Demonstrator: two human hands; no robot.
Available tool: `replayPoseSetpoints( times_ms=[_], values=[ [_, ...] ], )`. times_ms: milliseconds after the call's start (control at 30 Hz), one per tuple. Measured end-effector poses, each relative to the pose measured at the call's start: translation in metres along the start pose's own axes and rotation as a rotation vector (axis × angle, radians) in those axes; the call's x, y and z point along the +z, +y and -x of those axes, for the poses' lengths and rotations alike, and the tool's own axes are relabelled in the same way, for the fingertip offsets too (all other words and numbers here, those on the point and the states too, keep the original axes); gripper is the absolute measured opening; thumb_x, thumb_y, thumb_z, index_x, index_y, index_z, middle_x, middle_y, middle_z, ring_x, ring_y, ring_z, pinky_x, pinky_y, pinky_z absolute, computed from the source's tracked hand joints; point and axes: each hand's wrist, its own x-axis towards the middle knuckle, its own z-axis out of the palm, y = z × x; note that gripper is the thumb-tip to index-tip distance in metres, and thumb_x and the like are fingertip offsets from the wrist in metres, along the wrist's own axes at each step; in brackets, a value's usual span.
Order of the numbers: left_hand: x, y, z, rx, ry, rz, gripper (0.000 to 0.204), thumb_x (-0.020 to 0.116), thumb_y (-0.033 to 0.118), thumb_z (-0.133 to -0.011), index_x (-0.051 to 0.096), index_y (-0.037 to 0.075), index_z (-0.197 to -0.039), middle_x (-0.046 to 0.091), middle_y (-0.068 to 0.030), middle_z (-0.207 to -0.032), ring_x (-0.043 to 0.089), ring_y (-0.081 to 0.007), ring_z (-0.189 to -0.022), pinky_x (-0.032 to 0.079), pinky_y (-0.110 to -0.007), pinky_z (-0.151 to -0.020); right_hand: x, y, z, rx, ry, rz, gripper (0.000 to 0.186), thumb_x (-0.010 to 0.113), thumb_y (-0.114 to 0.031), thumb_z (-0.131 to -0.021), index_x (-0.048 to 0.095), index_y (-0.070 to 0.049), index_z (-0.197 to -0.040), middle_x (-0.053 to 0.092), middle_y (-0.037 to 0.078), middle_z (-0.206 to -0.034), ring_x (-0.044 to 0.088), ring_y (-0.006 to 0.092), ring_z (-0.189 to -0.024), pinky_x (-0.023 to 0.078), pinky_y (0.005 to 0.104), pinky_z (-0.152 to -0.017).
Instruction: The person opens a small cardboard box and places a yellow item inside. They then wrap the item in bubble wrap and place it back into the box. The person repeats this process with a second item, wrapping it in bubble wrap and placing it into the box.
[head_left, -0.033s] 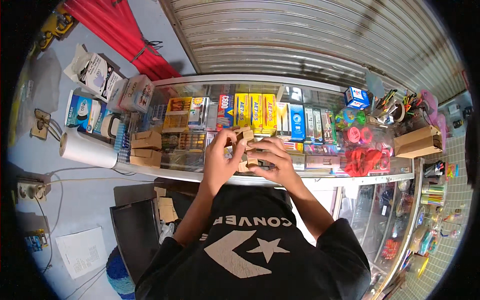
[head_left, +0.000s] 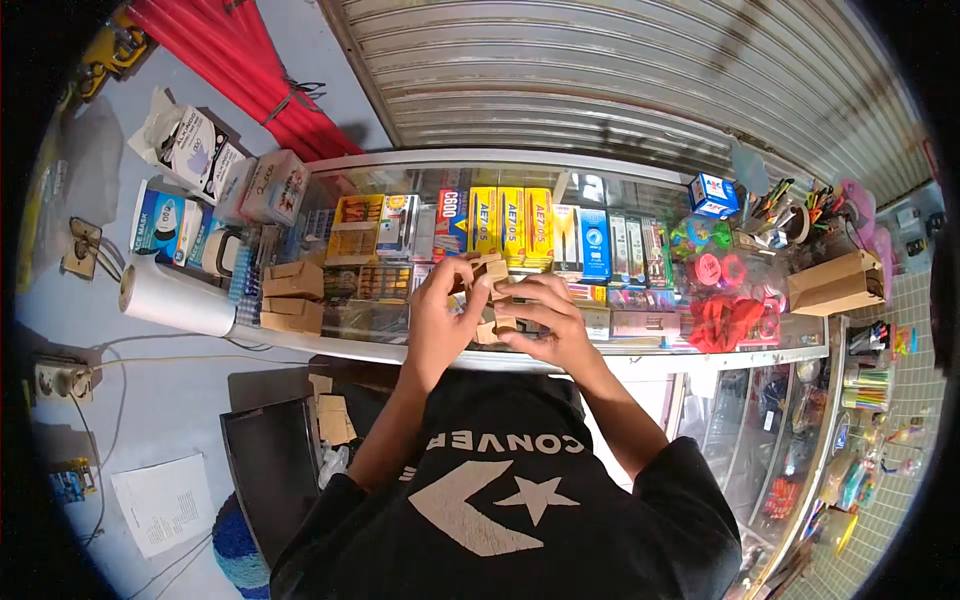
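Over the glass counter, both hands are at a small brown cardboard box (head_left: 489,331) with raised flaps. My left hand (head_left: 437,318) is closed on its left side, thumb upright against the cardboard and fingers curled at the far edge. From the right, my right hand (head_left: 556,325) grips the box with bent fingers above and the thumb below. Fingers hide much of the box, so its inside cannot be made out. Under the glass beyond the hands lie yellow pen boxes (head_left: 512,225) and a blue box (head_left: 595,244).
Two folded brown cartons (head_left: 292,297) are stacked on the counter's left, near a white paper roll (head_left: 178,300). To the right are a red cloth-like bundle (head_left: 722,323), a brown paper bag (head_left: 836,284) and a small blue-and-white box (head_left: 713,196). A metal shutter (head_left: 600,70) stands behind the counter.
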Motion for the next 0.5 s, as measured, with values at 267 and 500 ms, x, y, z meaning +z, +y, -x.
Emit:
replayPoseSetpoints(
  times_ms=[267, 500],
  values=[
    [0.002, 0.006, -0.003, -0.060, 0.128, 0.187, 0.028, 0.061, 0.001, -0.099, 0.054, 0.001, -0.126, 0.072, -0.0168, -0.112, 0.074, -0.0218, -0.098, 0.059, -0.033, -0.081, 0.003, -0.002, -0.002, -0.016, 0.030, 0.037, 0.037, 0.090, -0.023, -0.076, 0.081, -0.011, -0.109, 0.073, 0.006, -0.127, 0.064, 0.0299, -0.112, 0.049, 0.0428, -0.100],
    [-0.017, -0.009, -0.009, -0.071, -0.115, 0.325, 0.012, 0.051, 0.005, -0.107, 0.056, 0.002, -0.117, 0.070, -0.0126, -0.122, 0.066, -0.0173, -0.116, 0.052, -0.032, -0.097, 0.008, -0.001, -0.001, 0.031, 0.065, -0.058, 0.041, 0.090, -0.021, -0.076, 0.079, -0.010, -0.114, 0.071, 0.008, -0.131, 0.066, 0.0311, -0.117, 0.052, 0.0425, -0.100]
  ],
)
